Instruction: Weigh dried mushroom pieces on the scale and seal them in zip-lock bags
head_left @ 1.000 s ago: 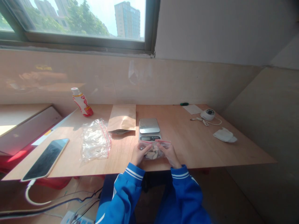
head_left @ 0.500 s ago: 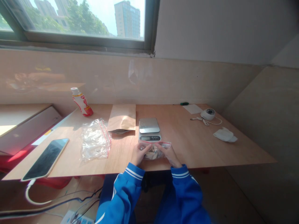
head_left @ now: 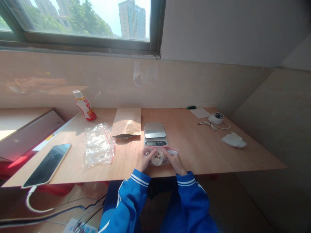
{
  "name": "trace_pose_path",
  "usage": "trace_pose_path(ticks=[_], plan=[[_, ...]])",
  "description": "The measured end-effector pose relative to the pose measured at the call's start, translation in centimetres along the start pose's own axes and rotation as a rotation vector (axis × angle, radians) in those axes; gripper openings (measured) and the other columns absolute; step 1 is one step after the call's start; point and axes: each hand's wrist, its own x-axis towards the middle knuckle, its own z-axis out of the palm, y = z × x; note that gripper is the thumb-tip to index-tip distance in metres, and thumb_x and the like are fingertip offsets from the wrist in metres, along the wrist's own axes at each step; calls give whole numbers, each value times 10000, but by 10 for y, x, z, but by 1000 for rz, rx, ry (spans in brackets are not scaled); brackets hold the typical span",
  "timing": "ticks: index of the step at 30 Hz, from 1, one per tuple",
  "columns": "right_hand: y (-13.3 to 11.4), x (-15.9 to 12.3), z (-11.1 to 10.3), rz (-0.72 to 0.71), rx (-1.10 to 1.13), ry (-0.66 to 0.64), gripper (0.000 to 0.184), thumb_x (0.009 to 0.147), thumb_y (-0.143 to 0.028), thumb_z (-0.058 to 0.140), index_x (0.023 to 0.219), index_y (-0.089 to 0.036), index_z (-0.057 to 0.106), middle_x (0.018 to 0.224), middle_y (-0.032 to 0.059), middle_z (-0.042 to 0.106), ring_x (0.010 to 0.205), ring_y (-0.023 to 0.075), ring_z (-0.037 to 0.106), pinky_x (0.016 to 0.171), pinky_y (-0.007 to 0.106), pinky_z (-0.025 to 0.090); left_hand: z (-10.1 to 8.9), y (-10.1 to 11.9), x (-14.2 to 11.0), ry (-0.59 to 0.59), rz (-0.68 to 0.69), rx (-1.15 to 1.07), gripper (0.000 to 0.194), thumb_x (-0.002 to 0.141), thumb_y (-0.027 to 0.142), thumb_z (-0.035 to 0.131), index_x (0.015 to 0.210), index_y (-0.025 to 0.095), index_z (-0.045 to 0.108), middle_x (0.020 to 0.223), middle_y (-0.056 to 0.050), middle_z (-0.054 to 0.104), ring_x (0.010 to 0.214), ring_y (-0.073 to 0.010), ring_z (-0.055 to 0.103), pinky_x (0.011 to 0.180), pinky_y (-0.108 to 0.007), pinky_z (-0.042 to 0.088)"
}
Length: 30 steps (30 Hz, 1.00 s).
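Observation:
Between my hands, at the table's front edge, is a clear zip bag [head_left: 158,160] with a red seal strip along its top and pale, flat pieces inside; I cannot make out what the pieces are. My left hand [head_left: 143,158] pinches the strip near its left part. On the strip's right part, my right hand [head_left: 174,160] grips with thumb and fingers, and a bag corner sticks out past it. Just behind the bag stands a small digital kitchen scale [head_left: 155,132] with a bare metal plate and a dark display.
Left of the scale lie a brown paper pouch [head_left: 127,123], clear zip bags [head_left: 98,145] and a phone [head_left: 47,165] on a cable. A bottle [head_left: 85,106] stands behind. To the right are a white dome camera [head_left: 215,119], a crumpled tissue [head_left: 233,140] and a green-handled tool [head_left: 191,107].
My right hand has shifted slightly left along the red strip, toward my left hand. My left hand and the things on the table stay in place.

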Motion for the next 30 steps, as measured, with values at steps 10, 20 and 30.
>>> trace_pose_path(ticks=[10,20,30], plan=[[-3,-1,3,9,-40,-53,236,757,-429,654,782,-194,647,757,14,665,782,191,632,777,302,506,2,0,-2,-114,16,20,312,669,416,737,775,123,736,775,-106,729,734,-233,672,657,-298,507],[9,1,5,31,-40,-40,239,755,-426,650,783,-190,640,761,29,682,758,192,639,721,297,515,4,0,-3,-116,35,67,336,668,448,724,751,123,729,718,-91,716,651,-202,651,587,-270,486],[-3,-1,1,14,49,20,402,792,-521,593,1016,-195,659,855,32,703,840,206,654,797,320,511,2,-2,1,-11,-31,-90,458,790,548,551,855,122,708,850,-103,726,846,-235,670,779,-333,510]])
